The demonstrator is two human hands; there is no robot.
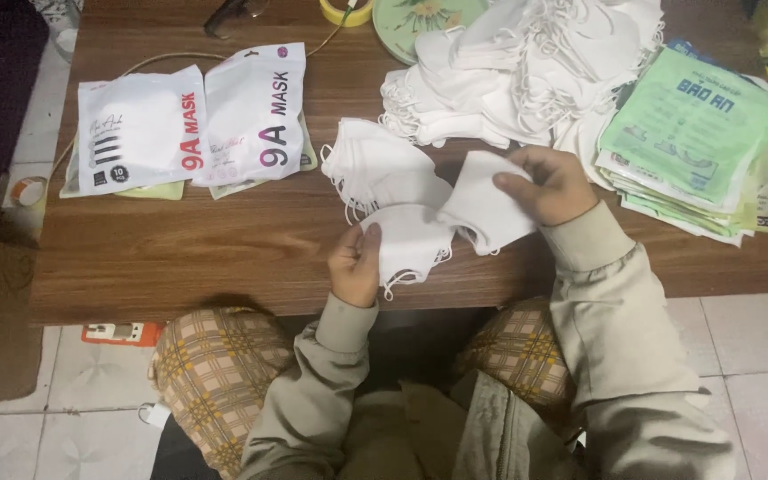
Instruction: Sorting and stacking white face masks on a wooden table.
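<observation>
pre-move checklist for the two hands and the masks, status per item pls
1. Left hand grips a white mask: ok.
2. Right hand pinches a second mask: ok.
3. The two held masks are apart: not ok, they overlap.
4. Small mask stack within reach: ok.
5. Sealed packs lie flat on the table: ok.
6. Count in the big loose pile: cannot tell.

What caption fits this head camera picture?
Two hands, left hand and right hand, hold white face masks over a wooden table.
</observation>
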